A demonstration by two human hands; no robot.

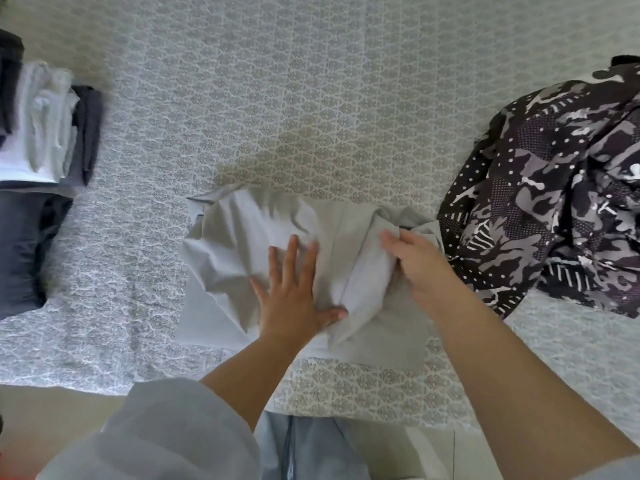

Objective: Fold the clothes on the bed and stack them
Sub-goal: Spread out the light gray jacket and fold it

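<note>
Slippage is your risk: with the grey garment on the bed, your left hand pressing flat with a spread grip and your right hand pinching its bunched edge, an uneven pull skews the fold.

At the bottom middle of the view there are pale blue jeans, worn by the person. Just to the left of the jeans is a loose light grey sleeve, which covers the upper arm. Further left of the jeans lies a beige floor. Far to the left of the jeans, at the picture's edge, shows a small red patch; it is too blurred to tell what it is.
</note>
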